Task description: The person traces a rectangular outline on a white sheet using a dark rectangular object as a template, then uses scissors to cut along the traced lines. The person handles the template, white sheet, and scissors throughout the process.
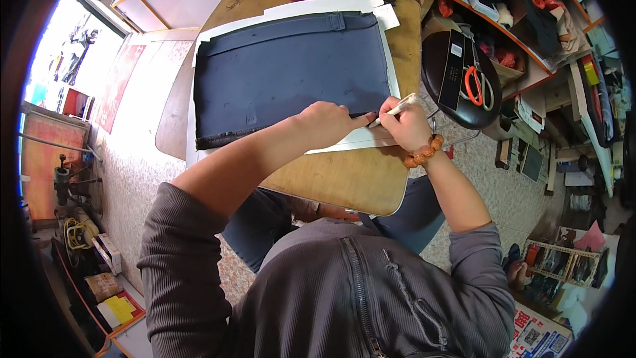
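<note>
A dark blue-grey sheet of fabric or leather [291, 69] with raised, folded-looking edges lies on a larger piece of white paper or card [351, 140]. My left hand [326, 124] presses down at the sheet's near right edge, its fingers stretched toward the corner and partly hidden. In my right hand [407, 124], which wears a brown bead bracelet [424, 151], is a slim white pen [383, 119]. Its tip meets the white paper just beside the sheet's near right corner, close to my left fingertips.
The paper rests on a wooden table [344, 182] with rounded corners. Right of it, a black round stool [474, 114] carries orange-handled scissors [473, 86] and a flat black box [453, 69]. Crowded shelves [517, 33] line the right side. A metal hand-operated machine [63, 179] stands far left.
</note>
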